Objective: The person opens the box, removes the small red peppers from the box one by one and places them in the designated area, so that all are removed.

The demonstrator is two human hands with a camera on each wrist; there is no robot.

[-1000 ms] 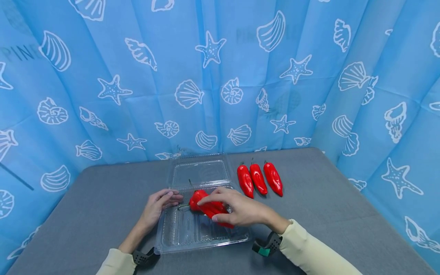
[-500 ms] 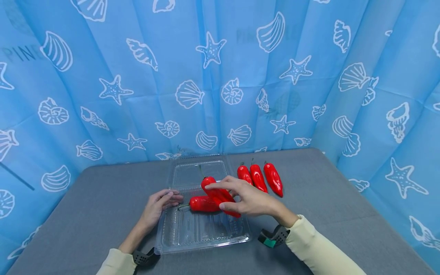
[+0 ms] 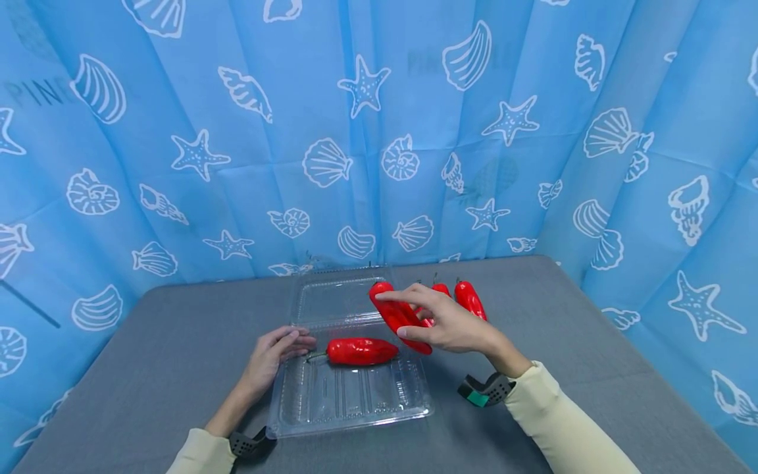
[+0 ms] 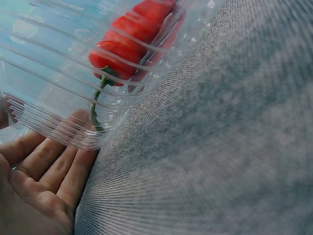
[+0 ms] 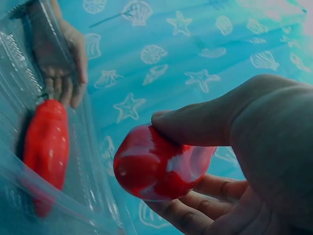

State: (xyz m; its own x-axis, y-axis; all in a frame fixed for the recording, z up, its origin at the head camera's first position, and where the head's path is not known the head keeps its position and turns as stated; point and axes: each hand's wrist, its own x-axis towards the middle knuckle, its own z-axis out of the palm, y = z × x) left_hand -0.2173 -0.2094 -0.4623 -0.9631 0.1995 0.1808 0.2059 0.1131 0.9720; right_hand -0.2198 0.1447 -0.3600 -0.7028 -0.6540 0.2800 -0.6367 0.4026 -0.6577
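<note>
My right hand (image 3: 453,322) holds a red pepper (image 3: 393,313) between thumb and fingers, raised at the right rear of a clear plastic clamshell box (image 3: 349,431). In the right wrist view, the blunt end of this held pepper (image 5: 156,164) faces the camera. Another red pepper (image 3: 361,352) lies crosswise inside the box, its green stem toward the left. Against the box's left wall rests my left hand (image 3: 269,362); in the left wrist view its fingers (image 4: 54,161) are fairly straight, touching the clear plastic.
Beyond my right hand, several red peppers lie on the grey cloth-covered table, one (image 3: 470,299) farthest right, partly covered by the hand. The box's lid (image 3: 343,296) lies folded back. A blue curtain (image 3: 379,145) with white shell prints hangs behind the table.
My right hand has lifted the held pepper up from over the box and carried it back and to the right. The pepper in the box is uncovered. My left hand has stayed put.
</note>
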